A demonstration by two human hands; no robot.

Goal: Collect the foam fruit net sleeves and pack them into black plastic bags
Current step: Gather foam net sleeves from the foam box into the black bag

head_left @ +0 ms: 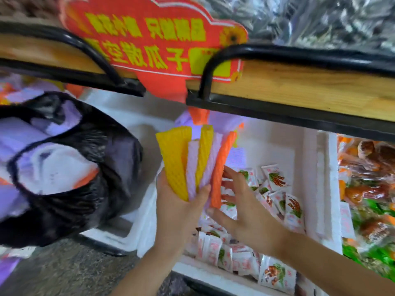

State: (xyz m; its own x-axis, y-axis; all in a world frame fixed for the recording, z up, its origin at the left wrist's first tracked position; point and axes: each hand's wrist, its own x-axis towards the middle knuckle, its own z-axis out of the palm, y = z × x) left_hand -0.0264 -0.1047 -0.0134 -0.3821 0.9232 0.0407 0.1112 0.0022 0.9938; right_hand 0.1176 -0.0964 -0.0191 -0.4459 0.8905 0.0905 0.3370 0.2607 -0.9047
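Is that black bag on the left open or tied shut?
Open: the black bag gapes at its mouth, with pale purple foam sleeves showing inside.

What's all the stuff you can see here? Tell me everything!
sleeves: five, two yellow, two lilac, one orange, fanned and held up in the middle
bag: one, black, at left, open
pale sleeves: several, lilac-white, inside the bag
box: one, white foam, under the shelf
packets: many, white with red and green print, in the box
sign: one, red with yellow writing, hanging on the shelf
shelf: one, wood with black rails, across the top
snacks: many, orange, brown and green, far right
left hand: grips the sleeves
right hand: fingers straight, beside the orange sleeve
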